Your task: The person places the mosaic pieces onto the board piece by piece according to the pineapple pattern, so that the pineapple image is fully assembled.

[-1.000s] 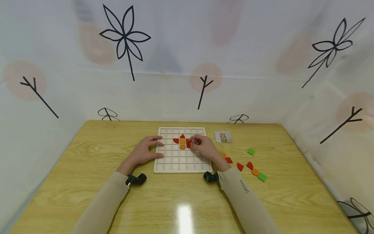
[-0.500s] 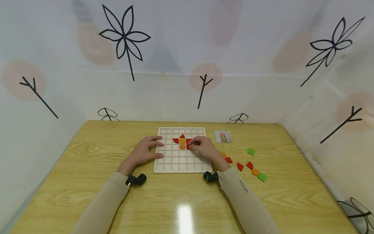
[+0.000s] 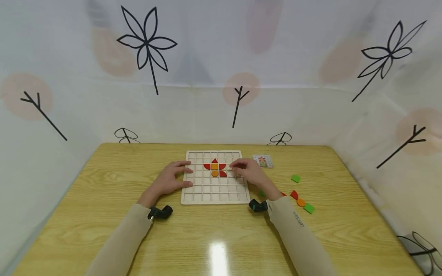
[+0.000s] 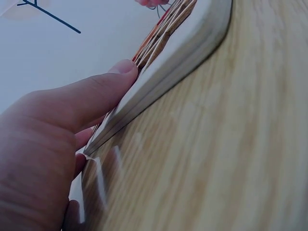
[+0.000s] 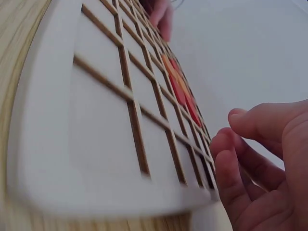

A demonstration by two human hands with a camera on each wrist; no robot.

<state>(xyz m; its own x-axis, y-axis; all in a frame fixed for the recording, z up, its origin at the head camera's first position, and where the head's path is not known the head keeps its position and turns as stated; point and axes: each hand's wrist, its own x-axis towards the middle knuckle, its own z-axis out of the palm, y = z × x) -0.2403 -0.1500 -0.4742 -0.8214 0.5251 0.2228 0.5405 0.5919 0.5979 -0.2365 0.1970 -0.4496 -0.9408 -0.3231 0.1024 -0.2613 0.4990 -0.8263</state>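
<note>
A pale grid board (image 3: 197,196) lies on the table. My left hand (image 3: 168,179) rests at its left edge, fingers straight and spread; in the left wrist view the thumb (image 4: 115,79) lies against the rim. In the grid sit an orange square (image 3: 215,166), an orange disc (image 3: 215,173) below it, a red triangle (image 3: 215,161) above, and red quarter-circles on both sides, with another red quarter-circle (image 3: 222,174) right of the disc. Over the board's right side hovers my right hand (image 3: 252,171), fingers loosely bent, nothing between them in the right wrist view.
Behind the right hand lies a picture card (image 3: 265,161) with a flower on a grid. Loose pieces to the right include a green tile (image 3: 296,178), a red quarter-circle (image 3: 294,194), an orange disc (image 3: 301,202) and another green tile (image 3: 309,208). The right forearm hides some pieces.
My right hand has let go of the red quarter-circle beside the orange disc and drawn back to the right. The left hand keeps its place on the board's edge.
</note>
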